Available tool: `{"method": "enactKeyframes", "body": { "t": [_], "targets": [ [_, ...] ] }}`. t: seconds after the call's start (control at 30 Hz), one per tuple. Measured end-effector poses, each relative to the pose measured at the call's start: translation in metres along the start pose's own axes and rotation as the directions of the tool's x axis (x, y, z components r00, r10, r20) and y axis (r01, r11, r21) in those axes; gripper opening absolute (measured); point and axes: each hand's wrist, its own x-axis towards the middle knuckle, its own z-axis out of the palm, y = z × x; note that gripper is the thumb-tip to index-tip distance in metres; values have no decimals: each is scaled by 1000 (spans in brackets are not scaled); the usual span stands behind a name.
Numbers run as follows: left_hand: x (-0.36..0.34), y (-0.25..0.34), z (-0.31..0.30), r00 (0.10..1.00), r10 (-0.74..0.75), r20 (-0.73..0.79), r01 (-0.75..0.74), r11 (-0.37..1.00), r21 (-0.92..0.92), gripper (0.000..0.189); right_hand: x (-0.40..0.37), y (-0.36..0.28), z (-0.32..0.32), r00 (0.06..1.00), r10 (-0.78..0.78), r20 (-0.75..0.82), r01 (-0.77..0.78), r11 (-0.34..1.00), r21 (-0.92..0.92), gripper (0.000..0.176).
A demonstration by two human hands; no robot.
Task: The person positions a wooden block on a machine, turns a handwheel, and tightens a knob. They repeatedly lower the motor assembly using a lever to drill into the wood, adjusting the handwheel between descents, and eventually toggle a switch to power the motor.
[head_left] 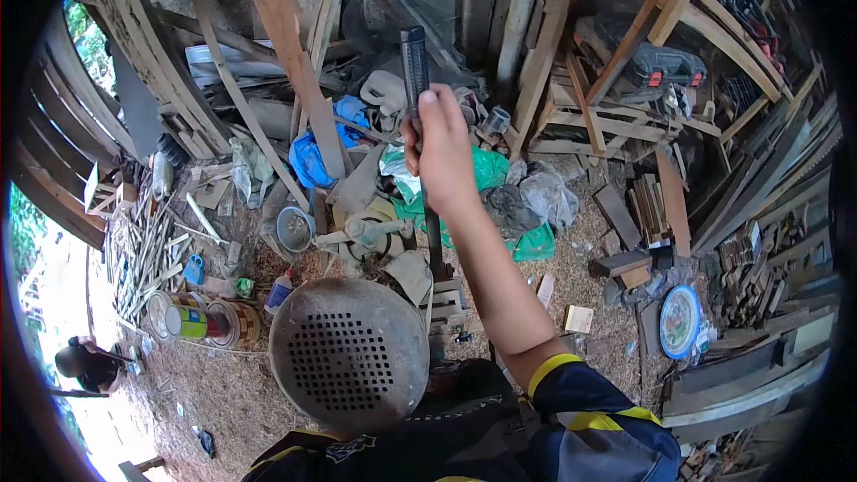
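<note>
Near the centre of the head view, my right hand (444,152) is closed around a long dark tool (415,67), with its black end standing up above the fist. The tool's shaft runs down behind the wrist, and its lower end is hard to make out. Below and left of the hand is a round grey plastic seat (349,353) with a grid of square holes, close to my body. Green plastic sheeting (489,173) lies on the heap behind the hand. My left hand does not show.
Wood pieces lean at the back and right. A blue-rimmed basin (680,321) lies at the right, a small bucket (295,228) left of centre, and cans (185,320) on the littered floor. Another person (87,364) is at the far left edge.
</note>
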Motion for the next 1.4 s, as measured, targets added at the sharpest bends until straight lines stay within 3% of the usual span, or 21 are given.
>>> {"method": "enactKeyframes", "body": {
  "t": [0.03, 0.1, 0.17, 0.23, 0.3, 0.37, 0.53, 0.7, 0.77, 0.87, 0.93, 0.97, 1.03, 1.07, 1.17, 1.2, 1.27, 1.3, 1.33, 1.37, 1.4],
  "targets": [
    [-2, 7, -1, 1000, 3, 14, -2, 1000, -19, 69, 8, -2, -3, 1000, -1, -3, 1, 1000, -3, 37],
    [-7, 22, 5, 999, 0, 33, 3, 998, -70, 70, 29, -6, -4, 965, 229, 126, -250, 949, 191, 48],
    [-16, 32, 7, 999, -12, 47, 18, 993, -115, 70, 30, -14, 0, 960, 239, 143, -259, 956, 137, 58],
    [-18, 42, 7, 998, -20, 52, 28, 987, -158, 70, 25, -14, 7, 987, 159, 7, -158, 986, -49, 63],
    [-16, 62, 1, 998, -21, 53, 32, 979, -202, 71, 6, -25, 14, 991, 134, 5, -134, 991, -20, 68],
    [-10, 73, 2, 998, -24, 51, 36, 967, -251, 71, -11, -32, 21, 997, 6, -83, -9, 999, -39, 69],
    [-14, 70, 1, 996, -65, 60, 83, 930, -358, 72, -2, -23, 13, 996, 84, -17, -84, 996, -20, 71],
    [-30, 40, -5, 987, -139, 83, 161, 889, -428, 73, -22, -26, 17, 997, 1, -78, -6, 998, -56, 69],
    [-33, 26, -7, 983, -153, 104, 184, 873, -451, 74, -14, -28, 10, 997, 76, 11, -76, 997, -5, 69],
    [-24, 12, 1, 977, -140, 159, 201, 849, -488, 74, -31, -27, 11, 998, -39, -46, 37, 998, -41, 70],
    [-19, 14, 19, 974, -136, 179, 211, 822, -528, 75, -56, -23, 12, 985, -166, -43, 169, 982, 83, 74],
    [-23, 14, 14, 972, -148, 184, 224, 825, -518, 75, -59, -22, 8, 987, -152, -52, 156, 985, 79, 74],
    [-19, 34, 13, 880, -471, 57, 466, 835, -292, 82, -47, -30, -2, 987, -82, 138, 83, 997, 2, 77],
    [-27, 44, 13, 911, -413, 6, 381, 835, -398, 84, -55, -40, 6, 1000, 1, 11, -1, 999, -47, 70],
    [-27, 38, 12, 921, -390, -26, 363, 879, -309, 83, -70, -38, 19, 965, -236, -118, 203, 950, -239, 74],
    [-27, 37, 12, 922, -386, -28, 358, 878, -318, 83, -70, -38, 17, 964, -242, -110, 211, 948, -237, 74],
    [-35, 33, 10, 989, -76, -131, 19, 920, -390, 72, -67, -37, 4, 988, -138, 66, 147, 978, -149, 74],
    [-38, 29, 7, 988, -74, -132, 17, 920, -391, 72, -66, -37, 1, 988, -140, 67, 149, 978, -148, 74],
    [-35, 33, 6, 957, 193, -218, -257, 912, -321, 62, -60, -42, 0, 997, -61, 52, 69, 983, -168, 72],
    [-33, 36, 4, 850, 445, -280, -509, 830, -228, 55, -54, -46, 0, 999, 19, 33, -12, 982, -187, 71],
    [-42, 46, -2, 748, 570, -338, -643, 749, -159, 46, -49, -46, -2, 996, 52, 68, -44, 993, -109, 68]
  ]
}}
